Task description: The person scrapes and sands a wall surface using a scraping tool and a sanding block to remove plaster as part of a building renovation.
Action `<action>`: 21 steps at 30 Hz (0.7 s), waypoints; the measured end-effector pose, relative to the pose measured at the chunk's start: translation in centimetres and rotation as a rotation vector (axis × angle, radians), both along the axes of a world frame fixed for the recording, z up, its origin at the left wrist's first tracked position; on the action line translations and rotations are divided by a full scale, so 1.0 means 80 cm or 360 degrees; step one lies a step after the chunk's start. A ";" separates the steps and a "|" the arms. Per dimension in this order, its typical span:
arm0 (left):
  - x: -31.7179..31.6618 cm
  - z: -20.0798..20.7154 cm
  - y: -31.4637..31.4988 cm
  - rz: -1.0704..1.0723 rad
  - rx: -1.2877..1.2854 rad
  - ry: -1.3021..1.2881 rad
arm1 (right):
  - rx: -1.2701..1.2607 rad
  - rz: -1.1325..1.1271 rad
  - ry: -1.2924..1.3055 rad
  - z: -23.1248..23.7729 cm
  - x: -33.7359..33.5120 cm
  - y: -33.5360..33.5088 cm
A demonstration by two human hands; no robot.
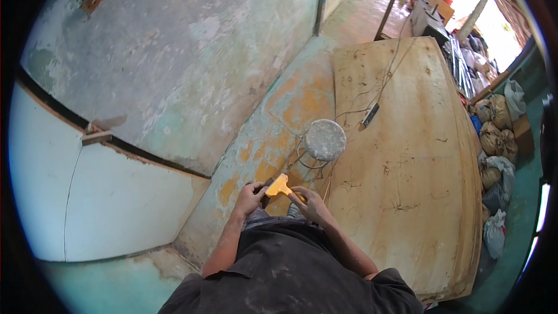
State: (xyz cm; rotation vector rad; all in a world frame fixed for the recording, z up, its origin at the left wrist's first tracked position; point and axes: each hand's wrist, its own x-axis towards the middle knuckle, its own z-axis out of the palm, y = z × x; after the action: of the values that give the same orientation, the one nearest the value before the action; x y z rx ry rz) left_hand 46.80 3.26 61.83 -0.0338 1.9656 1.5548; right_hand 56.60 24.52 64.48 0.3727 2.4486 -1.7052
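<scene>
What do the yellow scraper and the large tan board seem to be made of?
Yellow scraper: probably moulded plastic on its yellow part, judging by the smooth, even colour; the blade's material is unclear.
Large tan board: likely plywood, apparently unpainted, since wood grain and dark knot-like spots show.

Pretty rough room tbh. The big wall (192, 52) is all blotchy grey and faded green, with a pale blue panel (122, 197) lower left. Floor (302, 102) is worn teal with yellow-orange patches, and a big plywood sheet (418, 157) covers the right side. Stuffed bags (497, 139) line the teal wall (526, 166). Daylight floods the far opening (507, 35), too blown out to really make out what's beyond.
</scene>
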 end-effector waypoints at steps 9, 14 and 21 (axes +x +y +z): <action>0.016 0.024 0.003 0.0092 0.0108 -0.0139 | 0.0156 0.0183 0.0180 0.015 -0.015 0.027; 0.014 0.027 0.023 0.0023 0.0052 -0.0138 | 0.0126 0.0160 0.0014 0.027 -0.009 0.042; -0.002 0.028 0.045 -0.0060 0.0224 -0.0205 | 0.0647 -0.0059 -0.0028 0.027 0.003 0.086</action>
State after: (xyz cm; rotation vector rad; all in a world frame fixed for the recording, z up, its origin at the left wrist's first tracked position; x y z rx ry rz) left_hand 46.64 6.85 64.09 -0.0375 1.7448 1.6214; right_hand 56.83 31.41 66.60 0.4743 2.7832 -1.1970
